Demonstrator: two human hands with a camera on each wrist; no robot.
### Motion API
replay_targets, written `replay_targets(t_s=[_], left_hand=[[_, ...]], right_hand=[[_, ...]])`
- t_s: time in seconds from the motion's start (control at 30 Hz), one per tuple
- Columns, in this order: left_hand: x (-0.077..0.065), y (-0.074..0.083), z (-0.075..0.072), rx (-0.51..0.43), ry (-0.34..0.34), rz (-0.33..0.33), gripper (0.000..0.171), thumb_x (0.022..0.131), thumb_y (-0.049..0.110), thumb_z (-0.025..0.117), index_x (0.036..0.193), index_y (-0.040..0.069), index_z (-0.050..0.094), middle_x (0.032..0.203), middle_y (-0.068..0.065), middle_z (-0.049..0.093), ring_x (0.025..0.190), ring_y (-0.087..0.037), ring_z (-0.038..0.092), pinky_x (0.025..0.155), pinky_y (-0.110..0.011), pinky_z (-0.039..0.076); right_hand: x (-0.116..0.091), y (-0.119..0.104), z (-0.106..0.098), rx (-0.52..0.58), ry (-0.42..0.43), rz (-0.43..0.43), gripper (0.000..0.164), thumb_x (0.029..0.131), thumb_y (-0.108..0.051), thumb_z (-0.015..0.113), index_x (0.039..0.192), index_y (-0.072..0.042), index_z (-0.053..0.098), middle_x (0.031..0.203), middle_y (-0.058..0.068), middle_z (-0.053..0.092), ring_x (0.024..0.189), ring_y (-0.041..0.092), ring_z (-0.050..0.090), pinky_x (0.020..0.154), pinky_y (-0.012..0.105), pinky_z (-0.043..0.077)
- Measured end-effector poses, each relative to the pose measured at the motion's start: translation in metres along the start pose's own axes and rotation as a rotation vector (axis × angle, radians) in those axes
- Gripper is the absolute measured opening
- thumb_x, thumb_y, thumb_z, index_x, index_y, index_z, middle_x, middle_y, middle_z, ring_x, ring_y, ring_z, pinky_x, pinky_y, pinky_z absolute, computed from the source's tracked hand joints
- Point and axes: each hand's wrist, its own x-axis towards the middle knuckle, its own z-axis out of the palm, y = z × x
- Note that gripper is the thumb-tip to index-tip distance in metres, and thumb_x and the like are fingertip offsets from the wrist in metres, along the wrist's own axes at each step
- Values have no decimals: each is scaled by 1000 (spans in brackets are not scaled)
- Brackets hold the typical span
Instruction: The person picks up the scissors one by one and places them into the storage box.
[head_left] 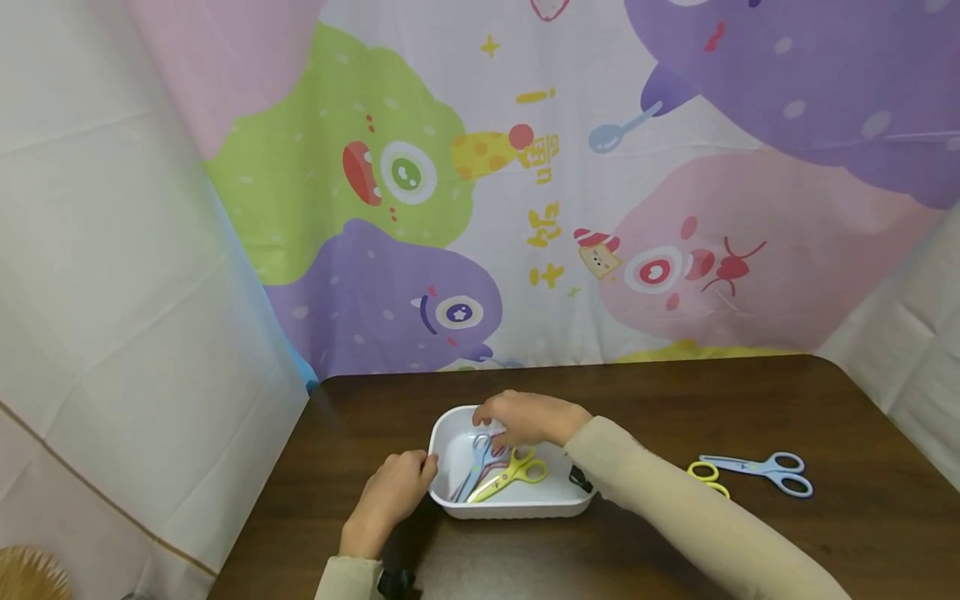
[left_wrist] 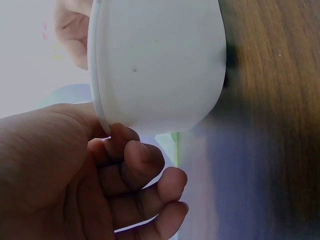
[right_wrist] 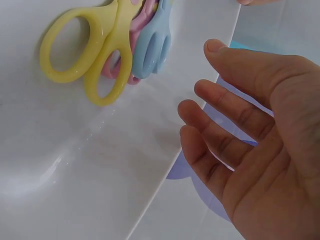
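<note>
A white plastic basin (head_left: 517, 510) stands on the table, holding yellow scissors (head_left: 512, 475), light blue scissors (head_left: 477, 471) and pink scissors (right_wrist: 145, 17). My left hand (head_left: 393, 496) grips the basin's left rim, thumb inside and fingers curled against the outer wall, as the left wrist view shows. Over the basin's far side is my right hand (head_left: 532, 418), its fingers loosely bent and holding nothing. In the right wrist view, the fingertips (right_wrist: 187, 107) are beside the far rim, apart from the scissor handles.
Another pair of blue scissors (head_left: 757, 468) lies on the dark wooden table (head_left: 637, 554) to the right. Beside it are yellow scissor handles (head_left: 708, 482), partly hidden by my right sleeve (head_left: 675, 504). A cartoon-printed curtain (head_left: 540, 317) hangs behind the table.
</note>
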Motion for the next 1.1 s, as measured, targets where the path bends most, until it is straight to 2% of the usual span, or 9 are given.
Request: replay_targets(t_s=[0.33, 0.6, 0.87, 1.1], left_hand=[[0, 0, 0, 0, 6, 2, 26, 102, 28, 56, 89, 11, 71, 92, -13, 73, 80, -30, 69, 65, -50, 50], [-1, 1, -1, 9, 15, 13, 26, 102, 27, 56, 86, 11, 69, 91, -14, 74, 80, -33, 70, 65, -50, 50], [-1, 1, -1, 2, 9, 9, 26, 102, 27, 56, 88, 11, 70, 91, -12, 73, 78, -29, 68, 65, -49, 49], [-1, 0, 0, -6, 8, 10, 26, 102, 27, 56, 85, 12, 69, 87, -11, 71, 74, -25, 65, 64, -48, 48]], right_hand=[[-5, 0, -5, 8, 9, -13, 44, 94, -19, 76, 135, -8, 64, 131, 11, 68, 123, 27, 64, 104, 38, 51], [-11, 0, -7, 5, 38, -45, 43, 94, -18, 76, 134, -7, 65, 132, 10, 68, 123, 24, 64, 104, 37, 50], [-23, 4, -8, 27, 52, -26, 44, 92, -16, 77, 134, -7, 65, 135, 9, 67, 123, 28, 64, 103, 39, 51], [-39, 12, -10, 40, 101, -11, 44, 92, -18, 78, 133, -9, 66, 135, 6, 67, 118, 27, 66, 99, 39, 53]])
